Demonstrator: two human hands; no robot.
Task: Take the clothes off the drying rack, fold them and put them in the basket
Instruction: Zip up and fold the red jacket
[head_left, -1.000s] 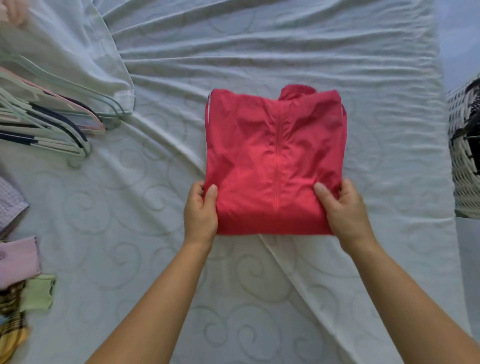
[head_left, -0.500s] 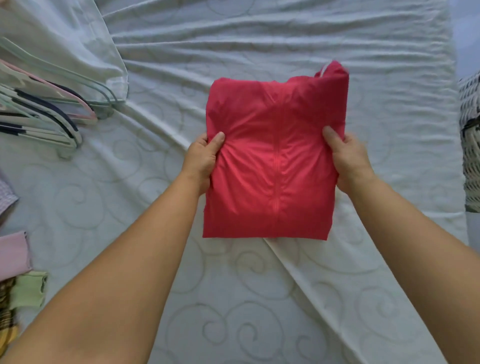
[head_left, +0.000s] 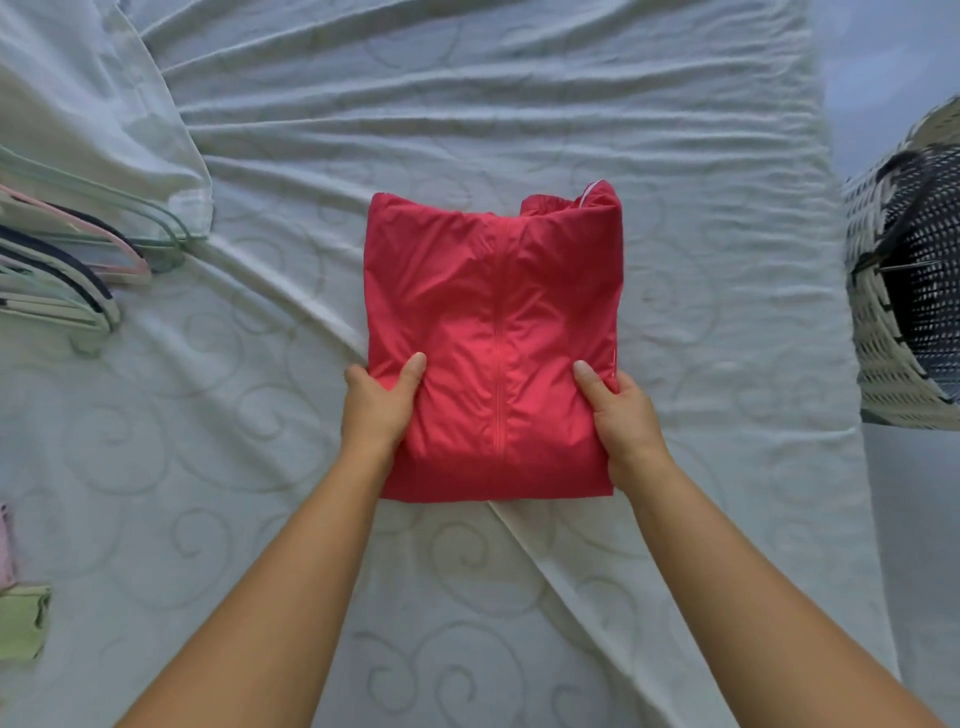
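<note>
Red folded jacket (head_left: 493, 332): gripped at its near corners by left hand (head_left: 376, 410) and right hand (head_left: 626, 421), thumbs on top; apparently laid on the bed (head_left: 519, 104); basket (head_left: 904, 322) seen off its right edge.

surface: bed sheet (head_left: 519, 104), pale, swirl-patterned, creased | right edge: pale floor (head_left: 914, 545) | light: soft, even

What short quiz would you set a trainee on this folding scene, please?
1. True or false: the folded red jacket is already in the basket.
2. What grips the jacket? A: one hand only. B: both hands. C: neither.
3. Fill in: the hangers lie on the person's ____ side.
Key: 1 false, it is over the bed sheet; 2 B, left hand and right hand; 3 left.
</note>
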